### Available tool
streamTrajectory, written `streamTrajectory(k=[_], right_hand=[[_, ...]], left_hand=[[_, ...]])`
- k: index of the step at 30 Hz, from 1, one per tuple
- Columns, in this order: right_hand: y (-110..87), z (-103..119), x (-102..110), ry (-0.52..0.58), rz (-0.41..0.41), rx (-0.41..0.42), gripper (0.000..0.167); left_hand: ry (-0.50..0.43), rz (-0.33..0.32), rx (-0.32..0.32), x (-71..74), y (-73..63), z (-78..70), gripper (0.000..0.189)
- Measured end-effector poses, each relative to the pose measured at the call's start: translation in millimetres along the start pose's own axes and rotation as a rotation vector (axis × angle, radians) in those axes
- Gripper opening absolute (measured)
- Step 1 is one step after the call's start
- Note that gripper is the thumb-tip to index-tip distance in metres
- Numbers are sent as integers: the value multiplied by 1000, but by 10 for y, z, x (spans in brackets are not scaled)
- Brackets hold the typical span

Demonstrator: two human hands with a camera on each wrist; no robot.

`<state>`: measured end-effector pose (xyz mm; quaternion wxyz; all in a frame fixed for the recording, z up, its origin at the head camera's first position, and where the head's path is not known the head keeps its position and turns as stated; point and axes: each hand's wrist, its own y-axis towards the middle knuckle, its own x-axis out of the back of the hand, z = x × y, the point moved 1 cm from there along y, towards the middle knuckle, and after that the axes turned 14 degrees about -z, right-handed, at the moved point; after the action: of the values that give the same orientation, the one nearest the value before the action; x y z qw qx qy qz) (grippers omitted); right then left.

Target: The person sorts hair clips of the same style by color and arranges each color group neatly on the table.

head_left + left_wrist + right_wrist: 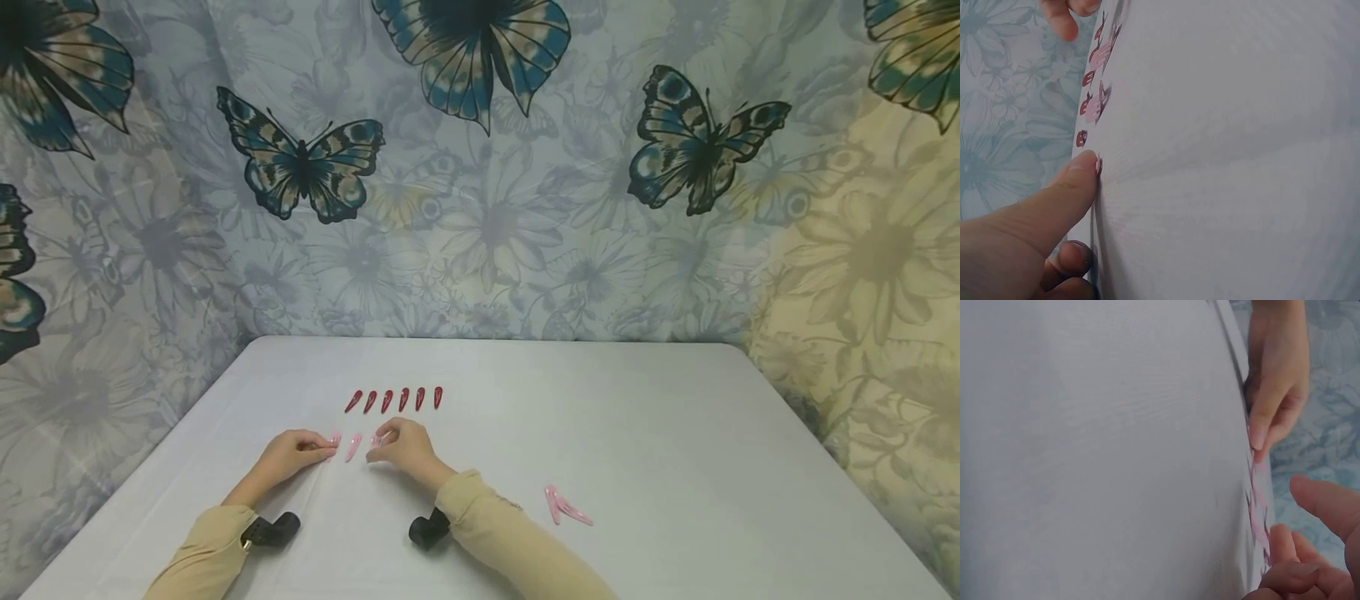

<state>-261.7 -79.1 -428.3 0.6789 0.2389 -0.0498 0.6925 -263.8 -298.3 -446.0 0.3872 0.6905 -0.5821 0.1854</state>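
Observation:
My left hand (288, 454) pinches the leftmost pink hair clip (335, 438) against the white table; in the left wrist view the thumb (1075, 178) covers most of that clip. To its right lies a second pink hair clip (353, 448), slanted and untouched. Over a third pink hair clip (376, 440) is my right hand (408, 447), partly hiding it. The right wrist view shows that hand's thumb (1319, 500) apart from its fingers, with nothing seen between them. Behind the pink clips, several red hair clips (387, 402) lie in a row.
Two more pink hair clips (556, 505) lie together at an angle on the white table (675, 450), right of the right forearm. Black wrist cameras (429, 530) hang under both sleeves. A butterfly-patterned cloth (495, 250) stands behind the table.

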Motion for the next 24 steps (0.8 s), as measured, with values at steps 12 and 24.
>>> streamTrajectory(k=[12, 24], right_hand=[[22, 47, 281, 156, 48, -72, 26], [-114, 380, 925, 229, 91, -69, 23]], left_hand=[[-24, -4, -5, 1, -7, -4, 12], [-10, -5, -2, -3, -20, -8, 13]])
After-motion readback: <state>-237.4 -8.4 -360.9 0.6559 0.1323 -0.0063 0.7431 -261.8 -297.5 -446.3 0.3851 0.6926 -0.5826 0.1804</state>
